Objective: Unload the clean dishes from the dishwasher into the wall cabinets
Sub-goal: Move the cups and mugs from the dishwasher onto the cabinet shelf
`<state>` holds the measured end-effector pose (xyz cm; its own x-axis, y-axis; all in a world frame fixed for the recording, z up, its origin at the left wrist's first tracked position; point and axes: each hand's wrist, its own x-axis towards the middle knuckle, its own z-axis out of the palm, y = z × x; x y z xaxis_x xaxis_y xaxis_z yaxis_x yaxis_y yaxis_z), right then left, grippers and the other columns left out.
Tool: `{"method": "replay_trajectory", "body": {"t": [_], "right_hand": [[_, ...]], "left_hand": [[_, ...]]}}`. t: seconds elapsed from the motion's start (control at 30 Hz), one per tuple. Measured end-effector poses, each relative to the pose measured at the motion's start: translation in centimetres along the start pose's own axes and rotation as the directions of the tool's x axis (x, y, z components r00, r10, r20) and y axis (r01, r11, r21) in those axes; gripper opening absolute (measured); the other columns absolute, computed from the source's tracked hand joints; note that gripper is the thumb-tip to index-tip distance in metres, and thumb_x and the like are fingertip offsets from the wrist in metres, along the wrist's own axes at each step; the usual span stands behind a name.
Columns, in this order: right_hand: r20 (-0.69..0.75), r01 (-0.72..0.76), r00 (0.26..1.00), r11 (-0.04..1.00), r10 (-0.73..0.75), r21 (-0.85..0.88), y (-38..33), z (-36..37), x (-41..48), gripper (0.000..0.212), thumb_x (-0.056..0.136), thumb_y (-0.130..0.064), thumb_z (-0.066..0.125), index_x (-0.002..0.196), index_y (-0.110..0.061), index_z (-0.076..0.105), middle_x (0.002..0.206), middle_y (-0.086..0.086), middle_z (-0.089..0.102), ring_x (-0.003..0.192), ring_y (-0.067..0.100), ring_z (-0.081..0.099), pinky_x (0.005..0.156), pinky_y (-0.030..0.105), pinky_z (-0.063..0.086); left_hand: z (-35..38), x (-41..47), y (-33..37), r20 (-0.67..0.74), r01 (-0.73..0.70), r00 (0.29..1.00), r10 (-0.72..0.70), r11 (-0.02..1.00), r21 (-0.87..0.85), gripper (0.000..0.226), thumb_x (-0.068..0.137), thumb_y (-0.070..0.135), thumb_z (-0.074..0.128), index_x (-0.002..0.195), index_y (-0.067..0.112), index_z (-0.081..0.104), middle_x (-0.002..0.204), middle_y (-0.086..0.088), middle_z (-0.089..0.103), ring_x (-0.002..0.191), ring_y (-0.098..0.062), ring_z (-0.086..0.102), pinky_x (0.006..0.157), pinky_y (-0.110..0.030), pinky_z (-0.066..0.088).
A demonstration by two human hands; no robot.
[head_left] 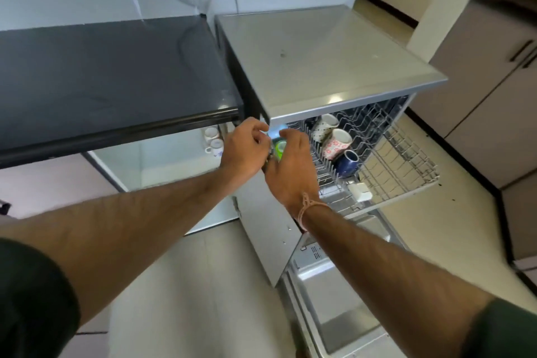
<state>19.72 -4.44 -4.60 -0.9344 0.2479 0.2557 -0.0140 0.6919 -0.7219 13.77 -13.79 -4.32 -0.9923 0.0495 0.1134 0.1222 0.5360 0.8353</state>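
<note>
The silver dishwasher (319, 61) stands open with its door (334, 299) folded down and its upper wire rack (406, 166) pulled out. In the rack lie a white patterned mug (324, 125), a floral mug (337, 142) and a dark blue mug (347, 163). My left hand (244, 148) and my right hand (290, 166) meet at the rack's front left corner. Both have their fingers curled round a small green cup (280, 150), which they mostly hide. A pale blue item (274, 132) shows just above it.
A dark countertop (110, 73) runs to the left of the dishwasher. Below it, an open glass-sided shelf holds two white cups (213, 139). A small white box (360, 192) sits at the rack's front. Brown cabinets (494, 96) stand to the right.
</note>
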Motion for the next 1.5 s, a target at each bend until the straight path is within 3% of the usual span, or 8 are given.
{"method": "replay_trajectory", "body": {"t": [0.13,0.33,0.47,0.73,0.83,0.93,1.13,1.5], "right_hand": [[-0.004,-0.110,0.994,0.985,0.111,-0.133,5.2,-3.4,1.9,0.042,0.086,-0.002,0.053,0.127,-0.005,0.044,0.127,0.010,0.045,0.109,0.023,0.051,0.094,0.033,0.048],[-0.007,-0.315,0.947,0.930,0.320,-0.190,16.5,-5.4,5.0,0.040,0.087,-0.010,0.057,0.124,-0.010,0.041,0.126,0.010,0.045,0.100,0.023,0.054,0.089,0.041,0.053],[0.056,-0.386,0.911,0.895,0.408,-0.223,24.2,-5.2,7.7,0.049,0.086,-0.023,0.060,0.129,-0.014,0.039,0.131,0.009,0.041,0.104,0.027,0.056,0.087,0.047,0.055],[0.225,-0.466,0.832,0.859,0.507,-0.210,35.1,-2.9,13.9,0.074,0.080,-0.035,0.069,0.142,-0.016,0.031,0.138,0.011,0.039,0.126,0.033,0.044,0.102,0.048,0.047],[0.254,-0.467,0.816,0.851,0.519,-0.239,37.3,-1.8,15.8,0.081,0.079,-0.042,0.072,0.143,-0.017,0.029,0.139,0.010,0.039,0.128,0.032,0.042,0.105,0.051,0.042],[0.255,-0.459,0.808,0.839,0.531,-0.293,38.7,-0.7,16.9,0.084,0.078,-0.049,0.072,0.143,-0.017,0.029,0.140,0.010,0.036,0.129,0.033,0.038,0.106,0.054,0.039],[0.223,-0.441,0.823,0.835,0.523,-0.330,40.5,0.8,16.9,0.084,0.076,-0.056,0.070,0.140,-0.016,0.032,0.139,0.011,0.033,0.129,0.030,0.034,0.105,0.051,0.036],[0.175,-0.415,0.872,0.881,0.456,-0.228,41.5,0.5,16.4,0.083,0.065,-0.048,0.083,0.127,-0.018,0.037,0.127,0.003,0.046,0.118,0.024,0.043,0.101,0.044,0.043]], "left_hand": [[4.4,1.4,1.8,0.206,-0.083,0.977,0.063,0.992,0.092,0.021,0.090,0.014,0.055,0.104,0.022,0.069,0.094,0.006,0.067,0.075,-0.008,0.062,0.062,-0.013,0.043],[13.5,5.8,1.1,0.460,-0.129,0.887,0.031,0.975,0.182,0.028,0.089,0.011,0.063,0.117,0.010,0.062,0.106,-0.004,0.067,0.089,-0.013,0.061,0.059,-0.009,0.038],[20.5,9.4,-0.5,0.510,-0.097,0.859,-0.047,0.963,0.252,0.038,0.086,0.010,0.068,0.122,0.007,0.057,0.113,-0.008,0.065,0.103,-0.021,0.064,0.083,-0.032,0.056],[33.0,15.8,-2.5,0.458,-0.067,0.882,-0.113,0.931,0.358,0.072,0.076,0.031,0.079,0.137,0.015,0.045,0.130,-0.007,0.056,0.118,-0.023,0.055,0.094,-0.029,0.049],[36.9,17.9,-4.0,0.359,0.066,0.914,-0.189,0.942,0.329,0.094,0.052,0.054,0.081,0.133,0.019,0.047,0.124,-0.004,0.059,0.114,-0.023,0.058,0.090,-0.037,0.056],[39.4,18.8,-4.7,0.228,0.192,0.938,-0.261,0.940,0.284,0.110,0.042,0.058,0.083,0.138,0.019,0.044,0.128,-0.004,0.056,0.118,-0.024,0.055,0.090,-0.038,0.055],[41.6,18.5,-5.2,0.175,0.258,0.929,-0.325,0.911,0.321,0.114,0.060,0.043,0.088,0.150,0.021,0.022,0.142,-0.010,0.038,0.130,-0.028,0.038,0.104,-0.040,0.044],[41.2,17.9,-6.1,0.145,0.207,0.964,-0.222,0.972,0.112,0.087,0.059,0.045,0.089,0.131,0.028,0.044,0.122,0.005,0.058,0.110,-0.018,0.058,0.091,-0.033,0.055]]}}
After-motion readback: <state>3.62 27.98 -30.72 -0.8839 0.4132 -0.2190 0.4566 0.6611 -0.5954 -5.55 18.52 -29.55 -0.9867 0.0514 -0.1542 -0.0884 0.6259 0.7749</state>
